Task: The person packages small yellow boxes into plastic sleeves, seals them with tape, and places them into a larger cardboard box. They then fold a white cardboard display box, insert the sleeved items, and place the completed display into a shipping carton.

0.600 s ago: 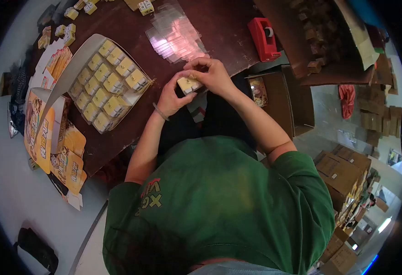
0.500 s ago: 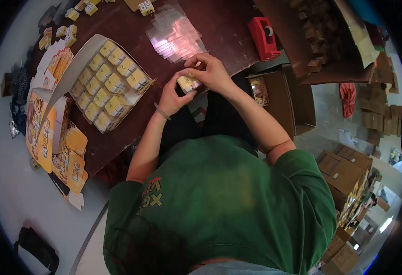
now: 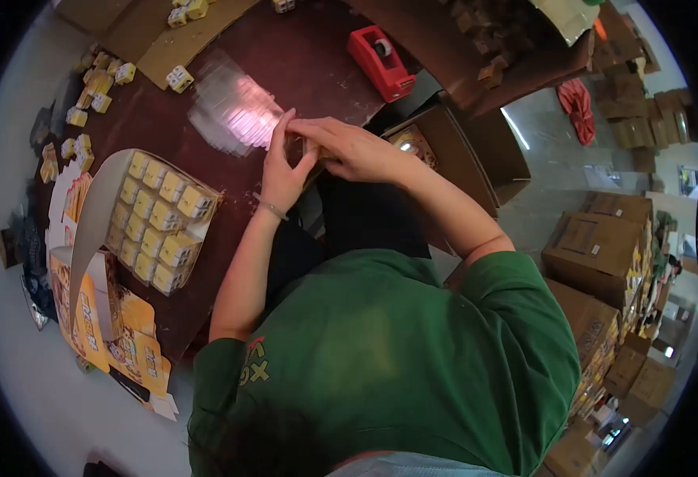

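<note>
My left hand (image 3: 284, 173), with a band at the wrist, meets my right hand (image 3: 353, 149) at the table's front edge. The fingers of both are curled in around something small that they mostly hide, so I cannot make it out. Just beyond them lies a spread of clear plastic sheets (image 3: 234, 107), shiny with glare. To the left stands an open box (image 3: 215, 208) with a raised flap, holding rows of small yellow-and-white packs (image 3: 164, 216).
A red tape dispenser (image 3: 381, 63) sits at the table's right edge. Beside it are open cardboard boxes (image 3: 468, 147). Loose yellow packs (image 3: 98, 83) lie at the back left, and printed orange cartons (image 3: 138, 342) at the left edge. Stacked cartons (image 3: 591, 246) stand at the right.
The view has shifted, so the table appears lower and further left. The yellow-and-white pack seen between my hands before is now hidden, and my fingers have closed in around that spot.
</note>
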Available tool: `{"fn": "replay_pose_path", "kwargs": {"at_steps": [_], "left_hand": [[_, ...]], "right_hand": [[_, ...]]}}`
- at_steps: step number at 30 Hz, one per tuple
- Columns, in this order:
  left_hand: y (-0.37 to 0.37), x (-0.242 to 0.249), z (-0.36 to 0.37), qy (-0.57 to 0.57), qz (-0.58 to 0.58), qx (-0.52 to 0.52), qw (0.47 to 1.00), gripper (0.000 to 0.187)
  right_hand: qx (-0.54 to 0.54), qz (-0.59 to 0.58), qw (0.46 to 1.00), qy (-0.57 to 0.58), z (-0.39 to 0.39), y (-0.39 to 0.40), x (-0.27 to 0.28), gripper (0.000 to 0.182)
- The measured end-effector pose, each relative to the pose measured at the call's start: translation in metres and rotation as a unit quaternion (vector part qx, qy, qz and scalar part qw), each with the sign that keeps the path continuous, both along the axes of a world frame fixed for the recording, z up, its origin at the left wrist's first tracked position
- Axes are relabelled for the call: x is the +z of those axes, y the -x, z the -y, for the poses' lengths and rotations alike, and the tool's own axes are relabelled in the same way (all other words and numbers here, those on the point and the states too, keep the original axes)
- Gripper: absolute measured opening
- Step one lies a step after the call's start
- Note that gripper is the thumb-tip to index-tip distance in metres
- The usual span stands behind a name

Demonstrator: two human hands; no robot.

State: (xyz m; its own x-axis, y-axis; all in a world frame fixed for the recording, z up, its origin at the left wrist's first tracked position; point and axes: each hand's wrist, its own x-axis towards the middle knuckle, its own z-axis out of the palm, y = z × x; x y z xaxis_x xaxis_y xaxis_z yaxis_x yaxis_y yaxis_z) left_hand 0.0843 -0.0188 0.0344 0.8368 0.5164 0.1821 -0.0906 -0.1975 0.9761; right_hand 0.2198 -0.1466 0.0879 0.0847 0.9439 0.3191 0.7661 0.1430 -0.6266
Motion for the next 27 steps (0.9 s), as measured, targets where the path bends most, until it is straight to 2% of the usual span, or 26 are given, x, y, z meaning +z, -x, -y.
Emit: {"fn": "replay_pose_path", "kwargs": {"at_steps": [1, 3, 4, 5, 6, 7, 8, 10, 11, 14, 15, 18, 21, 25, 27], "left_hand": [[-0.013, 0.008, -0.003, 0.131, 0.011, -0.056, 0.990, 0.069], [-0.036, -0.001, -0.022, 0.132, -0.028, -0.105, 0.985, 0.078], [-0.046, -0.003, -0.027, 0.100, -0.064, -0.126, 0.985, 0.076], [-0.053, -0.013, -0.031, 0.076, -0.068, -0.137, 0.985, 0.070], [-0.059, -0.022, -0.033, 0.053, -0.073, -0.148, 0.985, 0.065], [-0.062, 0.000, -0.028, -0.015, -0.088, -0.139, 0.986, 0.054], [-0.072, 0.000, -0.026, -0.025, -0.076, -0.134, 0.988, 0.052], [-0.086, -0.007, -0.019, -0.041, -0.058, -0.128, 0.989, 0.049], [-0.097, -0.010, -0.014, -0.042, -0.070, -0.106, 0.991, 0.046], [-0.129, -0.022, -0.006, 0.003, -0.052, -0.129, 0.990, 0.047], [-0.137, -0.020, -0.004, -0.032, -0.048, -0.140, 0.988, 0.048], [-0.149, -0.009, 0.000, -0.006, 0.042, -0.189, 0.981, 0.049], [-0.159, -0.002, -0.011, -0.028, -0.006, -0.267, 0.963, 0.051], [-0.160, 0.005, -0.015, -0.027, -0.025, -0.279, 0.960, 0.054], [-0.159, 0.004, -0.012, -0.025, -0.018, -0.275, 0.961, 0.054]], "right_hand": [[0.009, 0.003, 1.000, -0.026, -0.001, -0.010, -0.001, 0.070], [-0.072, 0.088, 0.991, -0.068, 0.005, -0.032, 0.002, 0.066], [-0.129, 0.127, 0.981, -0.076, 0.015, -0.042, 0.007, 0.066], [-0.170, 0.123, 0.975, -0.075, 0.024, -0.051, 0.009, 0.057], [-0.236, 0.074, 0.965, -0.093, 0.035, -0.063, 0.007, 0.052], [-0.299, 0.023, 0.947, -0.112, 0.046, -0.075, 0.001, 0.046], [-0.380, -0.059, 0.917, -0.102, 0.053, -0.090, -0.005, 0.034], [-0.431, -0.104, 0.896, -0.028, 0.063, -0.124, -0.028, 0.026], [-0.398, -0.149, 0.905, 0.001, 0.063, -0.140, -0.043, 0.024], [-0.350, -0.209, 0.913, -0.028, 0.052, -0.154, -0.062, 0.026], [-0.330, -0.254, 0.909, -0.001, 0.050, -0.156, -0.059, 0.025], [-0.278, -0.346, 0.896, -0.011, 0.049, -0.163, -0.064, 0.021], [-0.343, -0.157, 0.918, -0.126, 0.047, -0.153, -0.071, 0.016], [-0.438, -0.165, 0.878, -0.102, 0.056, -0.113, -0.029, 0.015], [-0.404, -0.331, 0.851, -0.056, 0.067, -0.107, -0.031, 0.014]]}}
